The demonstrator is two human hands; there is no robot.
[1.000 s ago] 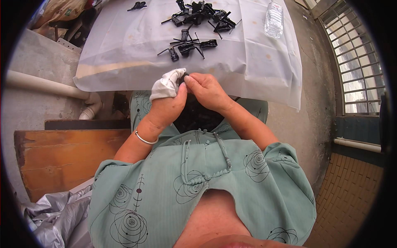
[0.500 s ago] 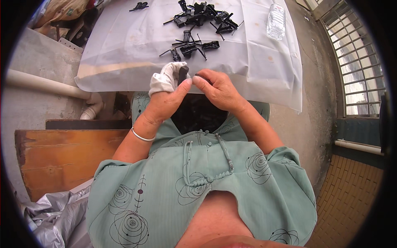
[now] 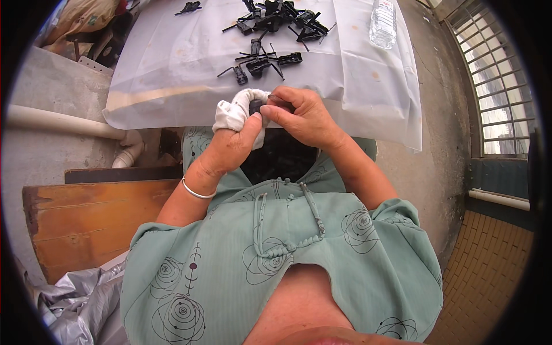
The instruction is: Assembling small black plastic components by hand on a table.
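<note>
My left hand (image 3: 234, 141), its fingers wrapped in a white cloth (image 3: 231, 117), grips a small black plastic part (image 3: 256, 107) just off the table's near edge. Against that part, the fingers of my right hand (image 3: 307, 118) are closed in a pinch, with something dark and slim partly showing between them; its kind is hidden. Both hands nearly touch. Beyond them on the table lie a small cluster of black plastic parts with thin rods (image 3: 261, 63) and, farther back, a larger tangled pile of such parts (image 3: 276, 18).
White plastic sheeting (image 3: 167, 69) covers the table. A clear bottle (image 3: 383, 26) lies at the far right, and one black piece (image 3: 188, 7) at the far left. Below my hands, a dark hollow (image 3: 279, 158) between my knees holds black pieces. A wooden board (image 3: 103, 218) stands left.
My right hand has turned and closed in on the black part in my left hand. The cloth-wrapped left hand has shifted slightly right. The view has tilted a little.
</note>
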